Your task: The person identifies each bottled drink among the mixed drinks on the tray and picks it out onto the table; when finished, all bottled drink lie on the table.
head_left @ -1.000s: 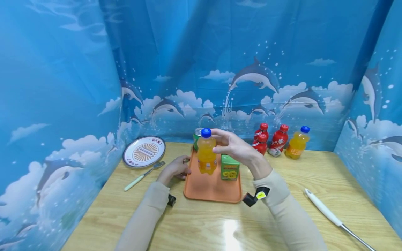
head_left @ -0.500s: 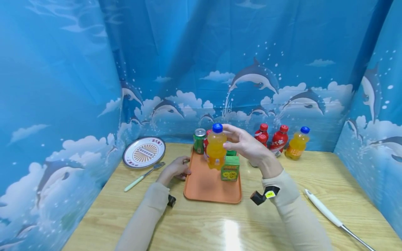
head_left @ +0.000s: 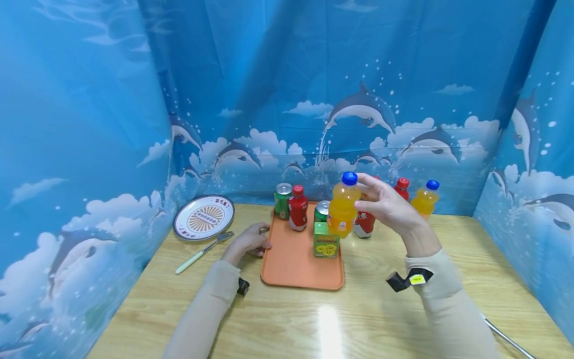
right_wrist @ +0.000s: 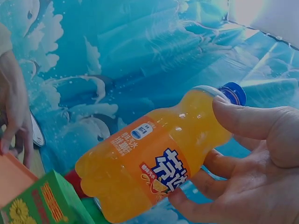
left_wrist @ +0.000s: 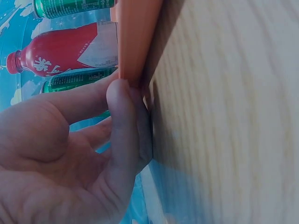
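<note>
My right hand (head_left: 389, 205) holds a bottle of orange soda (head_left: 344, 208) with a blue cap, raised just past the tray's right edge. In the right wrist view, the thumb and fingers grip the bottle (right_wrist: 145, 158) near its neck, and it tilts. My left hand (head_left: 248, 241) pinches the left rim of the orange tray (head_left: 296, 271); the left wrist view shows the thumb (left_wrist: 122, 107) against that rim. On the tray are a green can (head_left: 282, 202), a red bottle (head_left: 298, 209), another green can (head_left: 321, 211) and a green carton (head_left: 326, 243) with yellow flowers.
At the right back stand red bottles (head_left: 364, 225), partly behind my right hand, and another orange soda bottle (head_left: 425, 200). A round plate (head_left: 181, 229) and a fork (head_left: 197, 258) with a pale green handle lie left. A utensil's metal shaft (head_left: 506, 336) shows at lower right.
My right hand has carried the orange soda bottle rightward from over the tray, uncovering the red bottle and the second can. The left hand stays at the tray's rim.
</note>
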`<state>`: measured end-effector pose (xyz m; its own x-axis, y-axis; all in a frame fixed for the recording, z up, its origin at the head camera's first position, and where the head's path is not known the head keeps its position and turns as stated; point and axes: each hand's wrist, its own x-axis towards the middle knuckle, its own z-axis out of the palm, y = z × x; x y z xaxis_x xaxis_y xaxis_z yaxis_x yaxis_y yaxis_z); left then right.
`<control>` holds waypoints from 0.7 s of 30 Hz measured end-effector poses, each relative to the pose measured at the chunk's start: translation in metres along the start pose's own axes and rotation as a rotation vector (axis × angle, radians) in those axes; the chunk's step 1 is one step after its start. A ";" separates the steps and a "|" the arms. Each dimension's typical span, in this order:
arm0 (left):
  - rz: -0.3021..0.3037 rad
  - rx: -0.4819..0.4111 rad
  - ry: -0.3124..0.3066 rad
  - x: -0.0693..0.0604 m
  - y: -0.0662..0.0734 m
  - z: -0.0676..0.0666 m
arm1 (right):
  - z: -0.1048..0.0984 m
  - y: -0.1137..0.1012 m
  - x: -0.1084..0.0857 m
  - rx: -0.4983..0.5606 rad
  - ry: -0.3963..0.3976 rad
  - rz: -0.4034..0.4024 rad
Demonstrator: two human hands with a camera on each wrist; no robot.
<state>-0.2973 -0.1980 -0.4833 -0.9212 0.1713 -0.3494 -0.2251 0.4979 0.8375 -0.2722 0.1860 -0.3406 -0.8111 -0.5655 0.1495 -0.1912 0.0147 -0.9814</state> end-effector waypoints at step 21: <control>-0.002 0.015 -0.018 -0.001 0.001 -0.002 | -0.079 0.033 -0.064 -0.015 0.216 0.086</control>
<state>-0.2972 -0.1994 -0.4817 -0.9147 0.1855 -0.3590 -0.2223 0.5108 0.8305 -0.2698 0.2881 -0.3728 -0.9238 -0.3724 0.0894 -0.1235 0.0686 -0.9900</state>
